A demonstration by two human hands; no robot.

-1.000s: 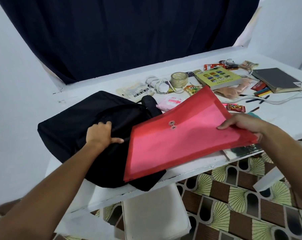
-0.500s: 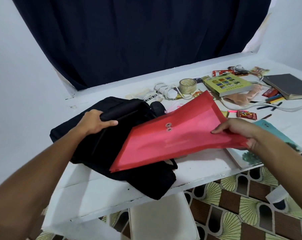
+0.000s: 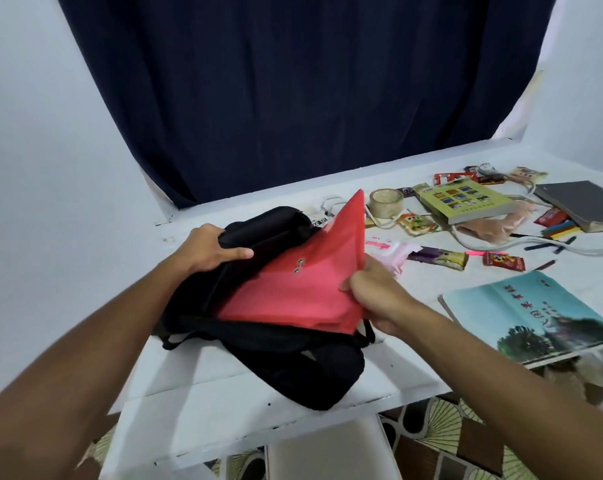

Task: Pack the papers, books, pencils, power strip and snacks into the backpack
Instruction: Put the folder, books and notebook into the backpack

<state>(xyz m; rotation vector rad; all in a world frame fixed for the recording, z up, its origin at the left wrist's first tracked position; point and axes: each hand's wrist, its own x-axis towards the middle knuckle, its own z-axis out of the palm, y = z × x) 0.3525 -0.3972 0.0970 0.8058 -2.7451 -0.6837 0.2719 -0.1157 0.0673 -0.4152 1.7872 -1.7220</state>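
The left hand (image 3: 208, 249) grips the backpack (image 3: 258, 327) flap, holding its mouth open — the right hand (image 3: 372, 292) pinches the red folder (image 3: 303, 271), half inside, steering it in.

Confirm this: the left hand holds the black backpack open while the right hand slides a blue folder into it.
Not quite. In the head view the folder is red, not blue. The rest stands: the left hand holds the black backpack open and the right hand slides the folder in.
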